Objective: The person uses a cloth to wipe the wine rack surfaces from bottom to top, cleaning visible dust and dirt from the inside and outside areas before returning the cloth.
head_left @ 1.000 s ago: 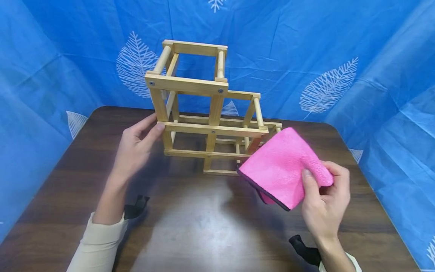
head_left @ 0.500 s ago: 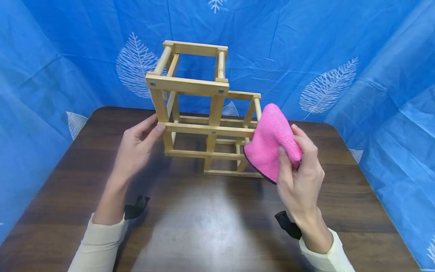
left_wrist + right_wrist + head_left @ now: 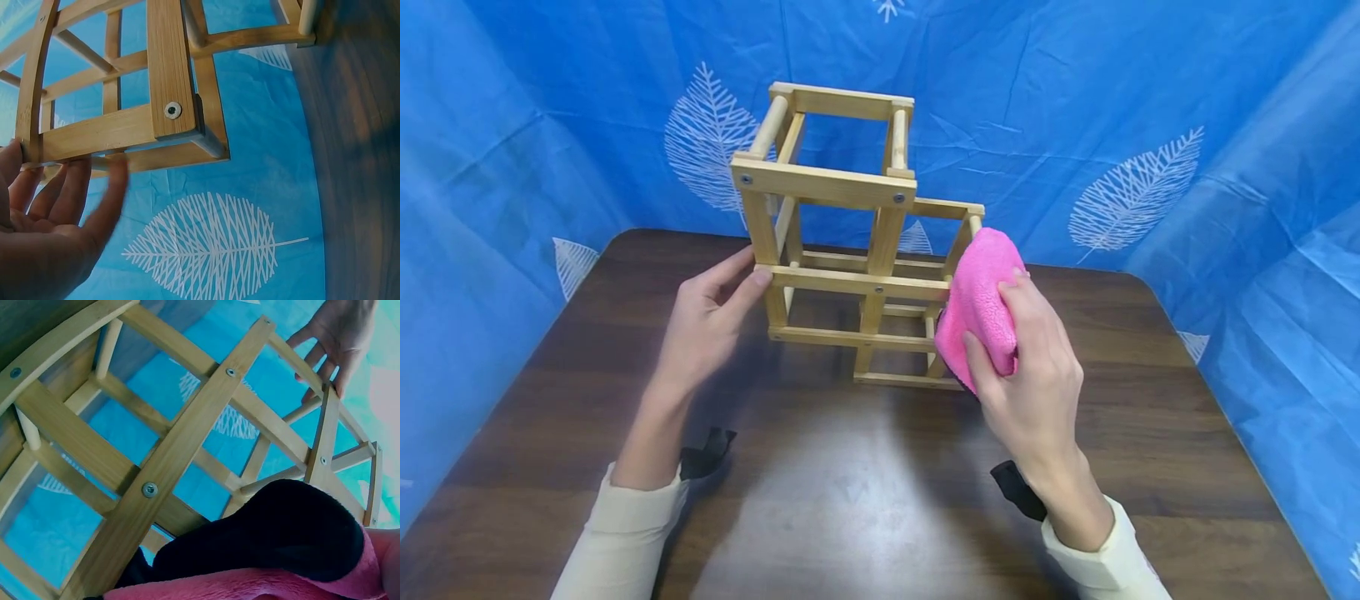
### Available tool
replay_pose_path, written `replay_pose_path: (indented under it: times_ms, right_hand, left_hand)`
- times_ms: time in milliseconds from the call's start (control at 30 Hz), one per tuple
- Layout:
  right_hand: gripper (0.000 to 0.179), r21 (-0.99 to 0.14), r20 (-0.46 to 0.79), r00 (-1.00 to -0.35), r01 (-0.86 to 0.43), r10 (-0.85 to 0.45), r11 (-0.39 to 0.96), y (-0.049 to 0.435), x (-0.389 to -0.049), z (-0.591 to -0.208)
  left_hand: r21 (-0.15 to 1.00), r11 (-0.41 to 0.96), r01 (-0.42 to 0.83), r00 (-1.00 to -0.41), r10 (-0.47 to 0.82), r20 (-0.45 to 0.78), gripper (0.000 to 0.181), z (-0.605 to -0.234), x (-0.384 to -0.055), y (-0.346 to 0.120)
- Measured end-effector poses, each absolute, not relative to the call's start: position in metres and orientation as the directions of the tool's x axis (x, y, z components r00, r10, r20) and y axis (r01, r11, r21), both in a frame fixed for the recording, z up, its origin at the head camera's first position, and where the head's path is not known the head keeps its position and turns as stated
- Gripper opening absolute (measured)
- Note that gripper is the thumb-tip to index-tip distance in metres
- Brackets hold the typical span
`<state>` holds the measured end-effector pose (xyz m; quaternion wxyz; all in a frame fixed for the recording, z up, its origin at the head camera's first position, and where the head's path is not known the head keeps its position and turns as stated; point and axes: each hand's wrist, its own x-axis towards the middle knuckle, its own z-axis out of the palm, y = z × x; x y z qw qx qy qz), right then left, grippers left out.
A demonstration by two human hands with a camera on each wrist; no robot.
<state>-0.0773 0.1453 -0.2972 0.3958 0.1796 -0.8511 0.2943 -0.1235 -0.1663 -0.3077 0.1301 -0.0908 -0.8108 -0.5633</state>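
Note:
A stepped rack of pale wooden slats and dowels (image 3: 827, 181) stands on the table, its tallest part at the left. My left hand (image 3: 707, 321) grips its left upright between thumb and fingers, at the middle slat. In the left wrist view the fingers (image 3: 72, 194) curl under a slat near a screw head. My right hand (image 3: 1033, 375) holds a folded pink cloth (image 3: 977, 300) with dark edging up against the rack's right end, hiding that corner. The right wrist view shows the cloth's pink pile (image 3: 250, 586) below the slats.
The dark wood table (image 3: 850, 492) reaches toward me, with glare in its middle. A blue curtain with white leaf prints (image 3: 1135, 192) hangs close behind and at both sides. Black straps (image 3: 1018, 492) stick out at both wrists.
My right hand has moved left and brought the cloth from beside the rack onto its right end; the spread cloth is now bunched. My left hand keeps its hold on the upright.

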Motion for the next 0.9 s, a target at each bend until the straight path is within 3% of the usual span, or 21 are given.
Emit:
replay_pose_path:
  times_ms: [667,900]
  right_hand:
    - [0.061,-0.352,0.775,-0.624,-0.554,-0.097,0.754,0.1422,-0.0782,-0.3033]
    - [0.059,-0.32,0.793,-0.598,-0.567,-0.113,0.759,0.1385,-0.0764,-0.3042]
  left_hand:
    - [0.9,0.303,0.315,-0.946,0.027,0.322,0.049,-0.3139,-0.1285,-0.1685]
    - [0.894,0.292,0.34,-0.937,0.024,0.348,0.047,-0.3123,-0.1275,-0.1698]
